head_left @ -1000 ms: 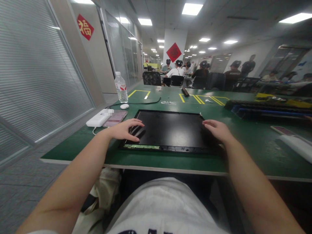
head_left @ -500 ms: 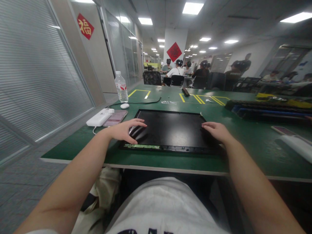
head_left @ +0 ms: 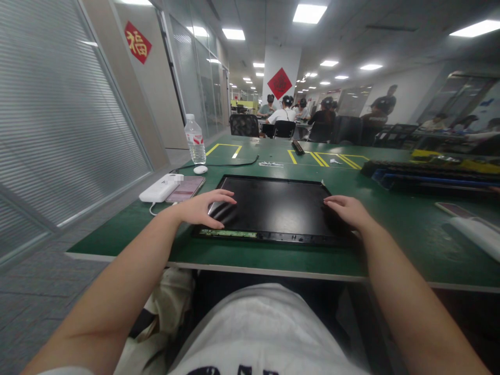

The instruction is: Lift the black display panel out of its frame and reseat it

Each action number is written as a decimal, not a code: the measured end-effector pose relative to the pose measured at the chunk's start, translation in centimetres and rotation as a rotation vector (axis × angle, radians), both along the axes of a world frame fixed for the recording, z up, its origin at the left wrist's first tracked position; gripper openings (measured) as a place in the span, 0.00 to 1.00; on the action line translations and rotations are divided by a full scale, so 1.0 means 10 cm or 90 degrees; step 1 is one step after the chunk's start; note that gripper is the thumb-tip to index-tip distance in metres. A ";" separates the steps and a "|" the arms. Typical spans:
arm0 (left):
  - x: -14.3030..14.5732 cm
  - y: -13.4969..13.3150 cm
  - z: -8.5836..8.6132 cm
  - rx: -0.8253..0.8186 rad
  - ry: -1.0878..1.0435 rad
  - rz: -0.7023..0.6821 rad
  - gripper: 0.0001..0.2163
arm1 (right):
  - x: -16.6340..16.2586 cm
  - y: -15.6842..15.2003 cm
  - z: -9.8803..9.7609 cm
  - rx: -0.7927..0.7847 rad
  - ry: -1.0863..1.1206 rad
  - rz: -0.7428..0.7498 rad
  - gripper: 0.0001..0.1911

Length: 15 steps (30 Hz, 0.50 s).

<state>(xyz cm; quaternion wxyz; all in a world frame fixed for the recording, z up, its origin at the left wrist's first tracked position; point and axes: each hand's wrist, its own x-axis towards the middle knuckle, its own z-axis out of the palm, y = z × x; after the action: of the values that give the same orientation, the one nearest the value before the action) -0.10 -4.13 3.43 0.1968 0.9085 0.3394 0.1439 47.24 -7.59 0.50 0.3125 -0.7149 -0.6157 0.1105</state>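
A black flat display panel (head_left: 279,205) lies in a thin black frame (head_left: 273,178) on the green table, its dark surface facing up. Along the near left edge runs a narrow green circuit board (head_left: 228,234). My left hand (head_left: 205,208) is over the panel's left edge, thumb and fingers spread wide apart, the thumb near the circuit board. At the opposite side, my right hand (head_left: 346,209) rests by the right edge with its fingers stretched out; its thumb is hard to see. Whether the fingertips press on the panel is unclear.
Left on the table (head_left: 128,245) are a white power bank (head_left: 160,188), a phone (head_left: 186,188), a white oval case (head_left: 200,170) and a water bottle (head_left: 195,139). Dark long parts (head_left: 425,174) are stacked to the right. A white object (head_left: 478,235) lies at the right edge. People sit farther back.
My left thumb has shifted slightly to the right and up, away from the circuit board. The right hand and the panel look nearly the same.
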 end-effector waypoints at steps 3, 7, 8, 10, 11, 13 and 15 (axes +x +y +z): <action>-0.01 0.04 -0.03 0.020 0.011 0.060 0.28 | 0.00 0.01 0.00 0.010 -0.005 -0.010 0.12; -0.03 0.16 -0.13 0.080 0.033 0.180 0.27 | 0.03 0.02 0.01 0.016 -0.019 -0.067 0.14; -0.04 0.19 -0.15 0.088 0.040 0.206 0.26 | 0.05 0.02 0.01 0.012 -0.023 -0.086 0.14; -0.07 0.24 -0.18 0.097 0.058 0.244 0.24 | 0.08 0.03 0.01 -0.006 -0.026 -0.121 0.14; -0.07 0.26 -0.19 0.099 0.069 0.258 0.23 | 0.10 0.03 0.01 -0.019 -0.027 -0.134 0.14; -0.08 0.29 -0.20 0.098 0.088 0.273 0.22 | 0.14 0.04 0.00 -0.046 -0.026 -0.155 0.14; -0.08 0.29 -0.20 0.095 0.103 0.280 0.21 | 0.16 0.06 -0.01 -0.068 -0.026 -0.169 0.14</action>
<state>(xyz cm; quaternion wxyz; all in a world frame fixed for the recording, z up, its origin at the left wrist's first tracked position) -0.92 -1.19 1.46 0.0655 0.8335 0.5319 0.1346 48.87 -7.04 0.37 0.2735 -0.8078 -0.5150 0.0860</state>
